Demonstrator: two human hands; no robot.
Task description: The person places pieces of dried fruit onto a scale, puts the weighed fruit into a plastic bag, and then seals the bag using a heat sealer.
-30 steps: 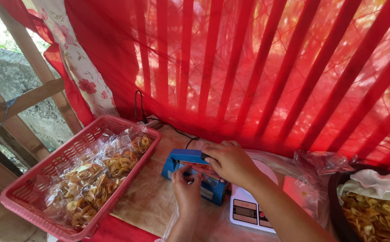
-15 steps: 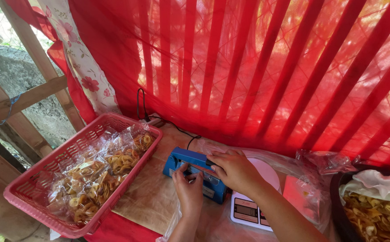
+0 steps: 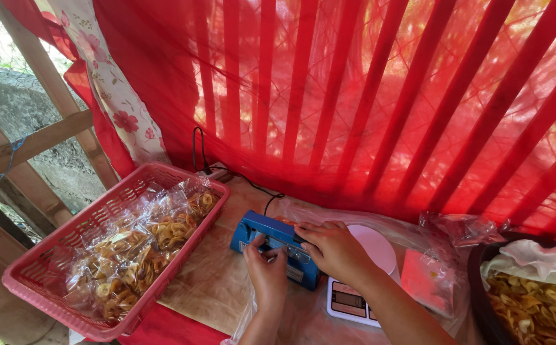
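Both hands (image 3: 266,271) (image 3: 335,249) stayed on blue sealer (image 3: 276,246), basket (image 3: 48,252) just left.

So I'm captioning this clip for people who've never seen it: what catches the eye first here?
The red slatted wall draped in red netting fills the whole background. Below it, the right hand presses on a blue heat sealer while the left hand touches its front edge. At left, a red plastic basket holds sealed clear bags of yellow chips.
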